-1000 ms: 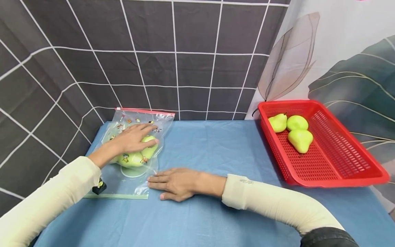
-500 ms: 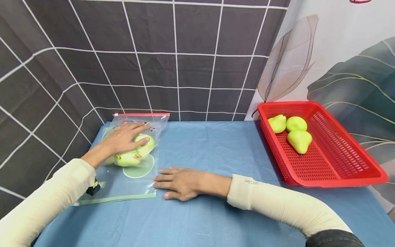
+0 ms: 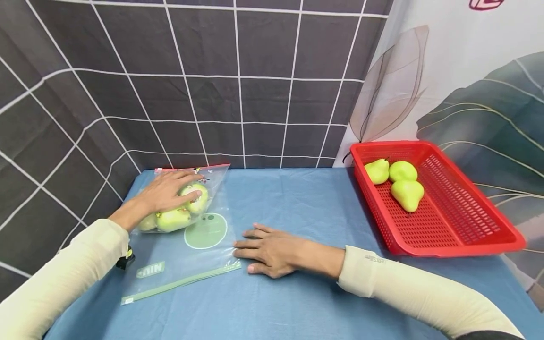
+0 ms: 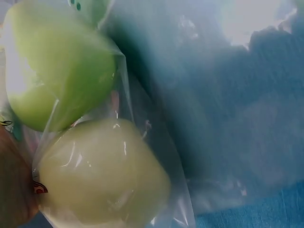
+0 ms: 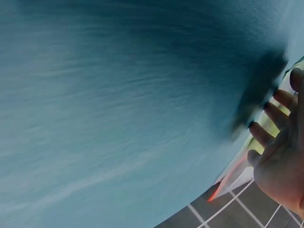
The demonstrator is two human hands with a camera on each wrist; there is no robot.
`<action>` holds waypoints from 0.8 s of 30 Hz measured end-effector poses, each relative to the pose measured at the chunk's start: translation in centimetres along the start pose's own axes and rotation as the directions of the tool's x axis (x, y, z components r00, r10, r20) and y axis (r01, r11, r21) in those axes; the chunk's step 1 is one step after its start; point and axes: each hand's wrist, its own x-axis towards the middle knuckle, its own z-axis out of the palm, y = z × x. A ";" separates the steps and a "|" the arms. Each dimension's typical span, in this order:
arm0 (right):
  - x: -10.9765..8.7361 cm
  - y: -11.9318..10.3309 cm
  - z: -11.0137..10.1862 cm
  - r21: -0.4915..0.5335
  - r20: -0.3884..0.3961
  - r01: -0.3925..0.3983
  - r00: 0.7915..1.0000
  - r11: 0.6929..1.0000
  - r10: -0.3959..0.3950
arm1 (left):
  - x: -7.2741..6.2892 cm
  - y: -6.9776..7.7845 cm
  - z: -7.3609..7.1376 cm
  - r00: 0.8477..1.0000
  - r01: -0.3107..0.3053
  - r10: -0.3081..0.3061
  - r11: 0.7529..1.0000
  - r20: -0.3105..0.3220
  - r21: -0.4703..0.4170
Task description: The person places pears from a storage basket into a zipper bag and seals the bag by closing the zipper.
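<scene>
One clear bag (image 3: 182,264) of pears (image 3: 173,220) lay beneath left grip (image 3: 167,191), right grip (image 3: 274,250) near its four o'clock edge, both uncurled.

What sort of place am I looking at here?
Probably a makeshift tabletop workspace: blue cloth spread flat, a creased dark grid-patterned sheet behind it, and a white leaf-print sheet at the right.
</scene>
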 end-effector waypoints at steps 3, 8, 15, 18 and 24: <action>-0.9 0.5 0.1 0.001 -0.013 -0.023 1.000 1.000 0.023 | -0.1 0.0 0.1 1.000 0.009 -0.009 1.000 0.004 -0.001; -1.7 1.2 0.1 0.010 -0.028 -0.066 0.997 0.998 0.066 | 0.4 1.4 0.0 0.999 0.022 -0.022 1.000 0.033 0.003; -1.4 1.2 0.1 0.000 -0.044 -0.064 0.997 0.998 0.064 | 1.5 4.2 0.5 0.992 0.064 -0.065 0.998 0.107 0.008; -1.4 1.1 0.0 -0.018 -0.030 -0.062 0.998 0.998 0.061 | 1.4 4.5 0.3 0.990 0.076 -0.079 0.997 0.121 0.024; -2.0 1.1 -0.3 -0.018 -0.020 -0.081 0.997 0.997 0.080 | 1.4 3.7 0.2 0.985 0.086 -0.089 0.996 0.146 0.031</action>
